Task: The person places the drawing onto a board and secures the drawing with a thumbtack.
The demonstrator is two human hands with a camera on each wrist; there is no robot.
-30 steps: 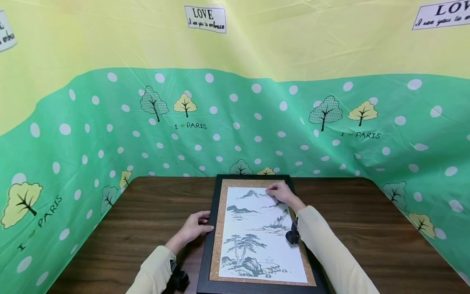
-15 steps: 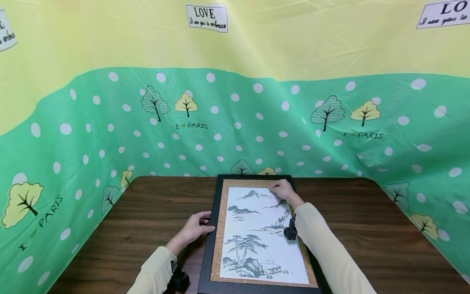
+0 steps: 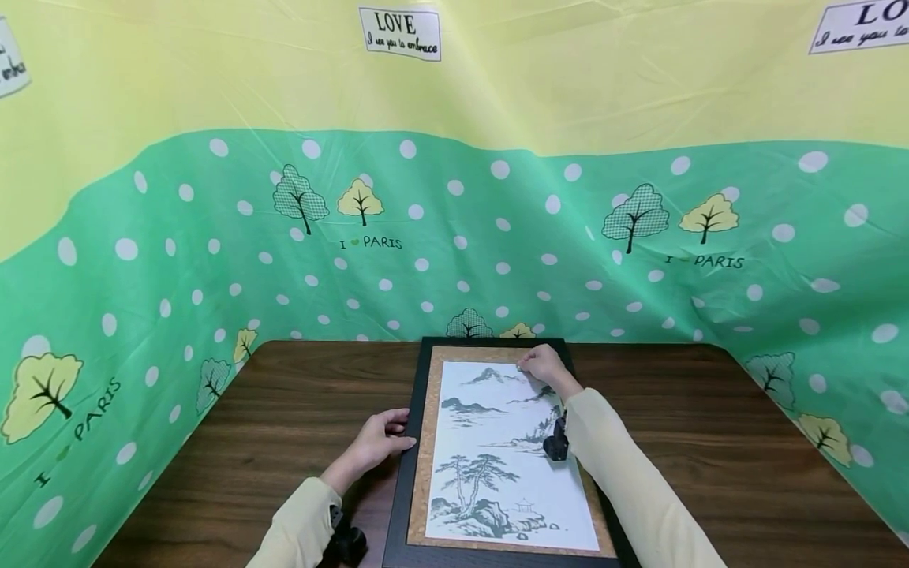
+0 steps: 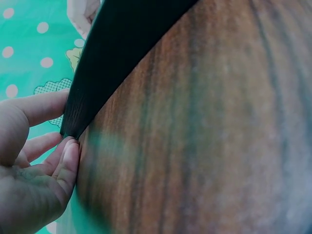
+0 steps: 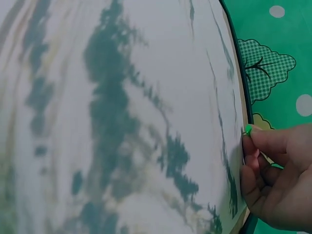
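Observation:
An ink landscape print (image 3: pixel 514 457) on white paper lies over a cork board (image 3: pixel 419 505) inside a black frame (image 3: pixel 401 497). At the frame's left side my left hand (image 3: pixel 372 442) holds the edge. In the left wrist view, the left-hand fingers (image 4: pixel 46 105) meet the dark edge from two sides. My right hand (image 3: pixel 545 368) is at the print's upper right corner. There it pinches a green push pin (image 5: pixel 248 129) between thumb and fingertip. A second bit of green shows among the curled right fingers (image 5: pixel 253 187); its kind is unclear.
The framed board lies on a dark wood-grain table (image 3: pixel 327 379), reaching its back edge. A green and yellow patterned cloth (image 3: pixel 454 237) hangs behind and along both sides. Dark wrist cameras are worn at the left cuff (image 3: pixel 305 513) and the right cuff (image 3: pixel 596 426).
My right hand shifted slightly right along the print's top corner, then slightly back left, and its forearm moved a little inward. The left hand stays at the frame's edge.

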